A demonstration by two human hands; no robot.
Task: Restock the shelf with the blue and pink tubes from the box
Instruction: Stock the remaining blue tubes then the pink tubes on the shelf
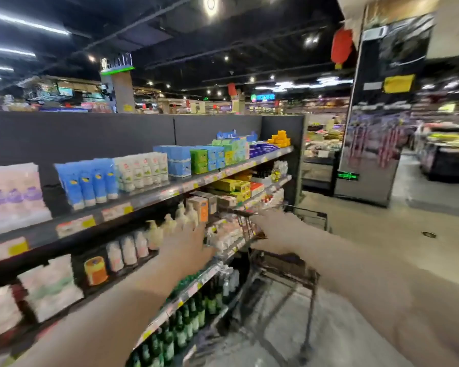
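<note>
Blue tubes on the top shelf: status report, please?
Left hand open, reaching forward. Right hand at dark wire cart, grip blurred. Blue plastic tubes upright on top shelf, untouched. No box seen.

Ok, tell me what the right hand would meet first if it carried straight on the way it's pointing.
Most likely the wire cart: the right hand points at its top rim, just ahead of the fingertips, with the pale bottles on the shelf behind. The blur hides whether they already touch.
</note>
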